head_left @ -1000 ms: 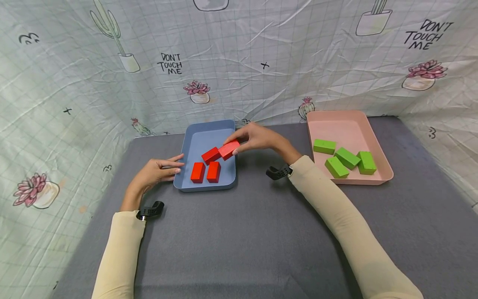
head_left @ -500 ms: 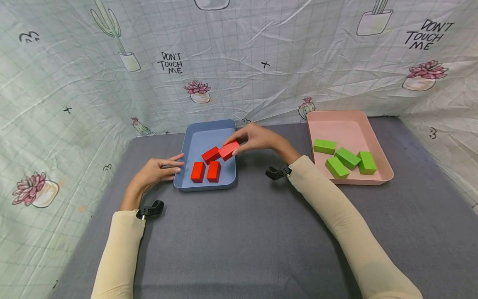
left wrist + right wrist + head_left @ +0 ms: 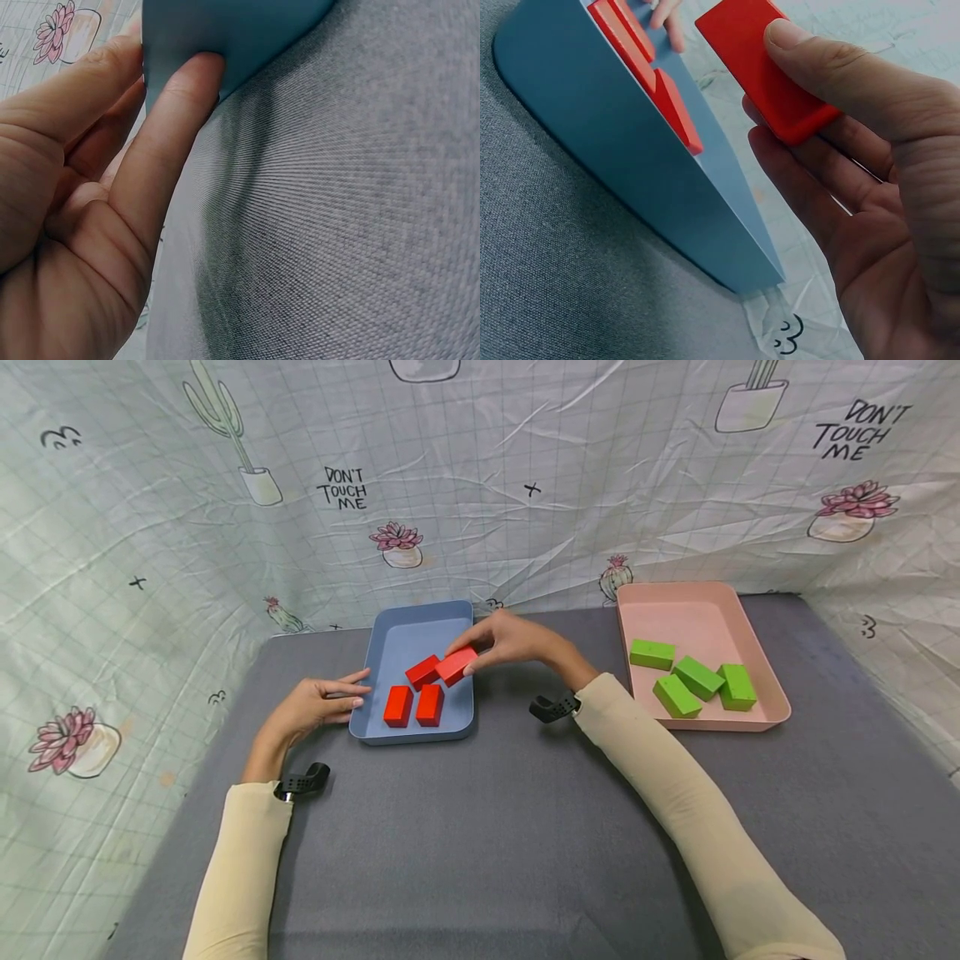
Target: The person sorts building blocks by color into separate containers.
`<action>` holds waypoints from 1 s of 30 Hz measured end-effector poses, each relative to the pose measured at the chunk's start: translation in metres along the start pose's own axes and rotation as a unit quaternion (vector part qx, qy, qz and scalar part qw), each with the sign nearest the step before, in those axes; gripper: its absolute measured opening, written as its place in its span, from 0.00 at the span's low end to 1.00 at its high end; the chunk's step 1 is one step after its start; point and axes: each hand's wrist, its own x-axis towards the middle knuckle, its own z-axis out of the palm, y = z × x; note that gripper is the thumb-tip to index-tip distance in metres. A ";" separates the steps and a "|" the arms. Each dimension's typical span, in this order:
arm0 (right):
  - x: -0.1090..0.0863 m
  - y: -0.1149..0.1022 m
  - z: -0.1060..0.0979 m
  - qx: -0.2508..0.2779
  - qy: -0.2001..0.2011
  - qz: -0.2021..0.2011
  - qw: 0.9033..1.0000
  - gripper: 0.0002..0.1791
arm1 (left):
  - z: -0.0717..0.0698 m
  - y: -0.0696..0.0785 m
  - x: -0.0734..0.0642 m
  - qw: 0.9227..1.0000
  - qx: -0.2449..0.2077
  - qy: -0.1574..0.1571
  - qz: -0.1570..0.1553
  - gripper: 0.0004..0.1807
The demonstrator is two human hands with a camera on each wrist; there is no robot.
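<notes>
In the head view, my right hand (image 3: 513,637) pinches a red block (image 3: 457,665) between thumb and fingers, over the right side of a blue tray (image 3: 420,617). The right wrist view shows this held red block (image 3: 761,67) raised above the tray's rim, thumb on its face. Several more red blocks lie in the tray, among them one (image 3: 423,672) beside the held one and another (image 3: 397,707) near the front. My left hand (image 3: 303,706) is at the tray's left side with fingers extended; its thumb (image 3: 176,105) touches the outer wall.
A pink tray (image 3: 678,606) stands at the back right with several green blocks (image 3: 697,677) in it. Grey cloth (image 3: 450,827) covers the table. A printed fabric backdrop (image 3: 465,460) rises behind and at both sides.
My right hand has shifted slightly to the left and down with the red block in its grip. The left hand and both trays have stayed in place.
</notes>
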 end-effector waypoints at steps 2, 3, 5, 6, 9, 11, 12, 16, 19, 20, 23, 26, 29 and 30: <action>0.000 0.000 0.000 -0.007 -0.001 0.003 1.000 0.21 | 0.001 0.001 0.000 1.000 -0.001 0.001 -0.004 0.26; 0.000 0.000 0.000 -0.010 -0.001 0.005 1.000 0.21 | 0.001 0.001 0.000 1.000 -0.001 0.002 -0.006 0.25; 0.000 0.000 0.000 -0.016 -0.003 0.008 1.000 0.21 | 0.001 0.002 0.000 1.000 0.002 0.001 -0.008 0.25; 0.000 0.000 0.001 -0.018 -0.004 0.009 1.000 0.21 | 0.001 0.002 0.000 1.000 0.003 0.001 -0.009 0.25; 0.001 0.001 0.001 -0.021 -0.007 0.014 1.000 0.21 | 0.001 0.002 0.000 1.000 0.004 0.001 -0.010 0.25; 0.001 0.002 0.001 -0.022 -0.008 0.016 1.000 0.21 | 0.001 0.002 0.000 1.000 0.001 0.002 -0.011 0.25; 0.001 0.003 0.001 -0.023 -0.009 0.017 1.000 0.21 | 0.001 0.002 0.000 1.000 0.000 0.003 -0.011 0.25; 0.002 0.003 0.001 -0.032 -0.009 0.024 0.999 0.21 | 0.000 0.002 0.000 1.000 0.000 0.000 -0.008 0.25; 0.004 0.003 0.001 -0.031 -0.010 0.028 0.999 0.21 | 0.000 0.002 0.000 1.000 0.002 0.000 -0.008 0.25; 0.004 0.002 0.002 -0.028 -0.011 0.029 0.999 0.21 | 0.001 0.002 0.000 1.000 0.002 0.001 -0.009 0.25; 0.005 0.002 0.002 -0.029 -0.013 0.026 0.999 0.21 | 0.001 0.002 0.001 1.000 0.003 0.002 -0.012 0.25; 0.007 0.003 0.002 -0.036 -0.016 0.022 0.999 0.22 | 0.001 0.002 0.001 1.000 0.003 0.001 -0.011 0.25; 0.008 0.003 0.002 -0.044 -0.020 0.021 0.999 0.22 | 0.001 0.002 0.000 1.000 0.002 0.000 -0.009 0.25; 0.009 0.003 0.003 -0.046 -0.021 0.023 0.998 0.22 | 0.001 0.002 0.000 1.000 0.001 0.000 -0.008 0.25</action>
